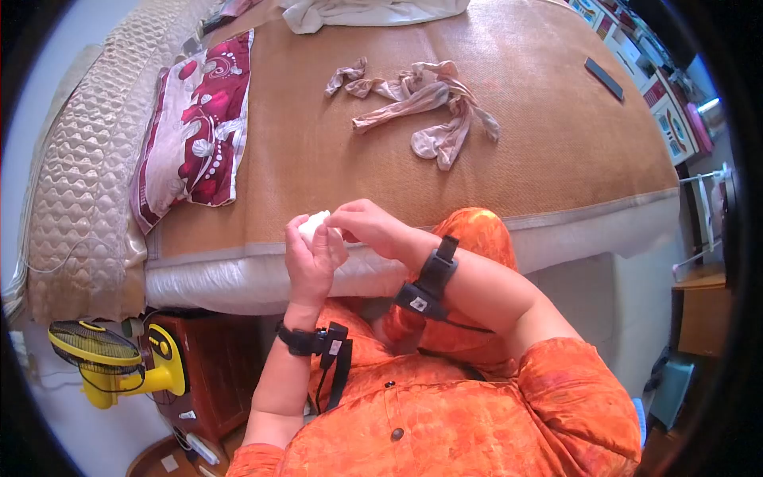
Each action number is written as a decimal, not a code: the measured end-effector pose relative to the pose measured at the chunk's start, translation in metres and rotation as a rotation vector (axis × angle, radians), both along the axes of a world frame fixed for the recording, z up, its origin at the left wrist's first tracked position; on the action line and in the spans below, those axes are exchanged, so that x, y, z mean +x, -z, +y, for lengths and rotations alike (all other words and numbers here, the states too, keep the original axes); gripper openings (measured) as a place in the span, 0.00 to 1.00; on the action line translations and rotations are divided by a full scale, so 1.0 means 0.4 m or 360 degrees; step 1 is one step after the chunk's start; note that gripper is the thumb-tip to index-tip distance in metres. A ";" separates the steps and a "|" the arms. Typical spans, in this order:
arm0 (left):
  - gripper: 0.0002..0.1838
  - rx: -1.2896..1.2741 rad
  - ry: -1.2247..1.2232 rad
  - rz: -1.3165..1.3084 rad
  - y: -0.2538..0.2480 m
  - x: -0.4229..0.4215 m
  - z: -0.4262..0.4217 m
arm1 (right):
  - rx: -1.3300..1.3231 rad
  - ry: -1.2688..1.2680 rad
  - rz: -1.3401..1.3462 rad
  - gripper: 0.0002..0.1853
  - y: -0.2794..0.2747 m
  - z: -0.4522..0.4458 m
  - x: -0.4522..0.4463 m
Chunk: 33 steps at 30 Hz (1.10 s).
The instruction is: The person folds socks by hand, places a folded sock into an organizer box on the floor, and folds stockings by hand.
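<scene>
My left hand (pixel 310 258) is closed around a small white bundle (pixel 312 226), which looks like soft cloth, and holds it up over the near edge of the bed. My right hand (pixel 364 224) meets it from the right, fingers bent and pinched at the bundle's side; exactly what they grip is hidden. Beyond my hands, several crumpled pinkish-beige socks or stockings (pixel 433 103) lie in a loose heap on the brown woven mat (pixel 302 159).
A maroon-and-white patterned pillow (pixel 199 127) lies on the left. White cloth (pixel 373 12) is at the far side, and a dark remote-like object (pixel 604 78) at the right. Below left are a yellow fan (pixel 119 362) and a wooden cabinet (pixel 211 370).
</scene>
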<state>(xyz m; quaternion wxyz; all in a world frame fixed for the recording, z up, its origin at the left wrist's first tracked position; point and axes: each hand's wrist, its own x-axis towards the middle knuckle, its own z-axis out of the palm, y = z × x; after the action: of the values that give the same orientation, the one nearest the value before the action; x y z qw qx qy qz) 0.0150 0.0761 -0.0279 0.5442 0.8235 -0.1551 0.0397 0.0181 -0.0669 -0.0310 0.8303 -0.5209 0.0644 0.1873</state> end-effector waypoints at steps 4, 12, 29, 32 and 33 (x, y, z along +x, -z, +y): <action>0.20 0.0463 -0.0044 -0.0262 -0.008 -0.009 -0.009 | -0.0126 0.0106 0.0033 0.10 0.002 0.002 -0.005; 0.16 -0.0270 0.0110 0.0184 0.000 -0.007 -0.023 | 0.0089 0.0489 -0.0068 0.08 0.027 0.010 0.017; 0.15 -0.0865 -0.0281 0.0524 0.020 0.012 0.027 | -0.0578 -0.0238 -0.0551 0.13 0.003 0.006 -0.004; 0.15 -0.0837 -0.0313 0.0475 0.034 0.018 0.031 | -0.0852 -0.0200 -0.0665 0.12 -0.017 0.009 -0.012; 0.15 -0.0836 -0.0365 0.0471 0.035 0.020 0.030 | -0.0942 -0.0118 -0.0709 0.11 -0.021 0.010 -0.013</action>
<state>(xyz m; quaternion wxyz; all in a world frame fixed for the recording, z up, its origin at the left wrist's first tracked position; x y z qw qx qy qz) 0.0230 0.0880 -0.0418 0.7468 0.6638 0.0351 0.0192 0.0127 -0.0627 -0.0224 0.6300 -0.7684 -0.0856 0.0726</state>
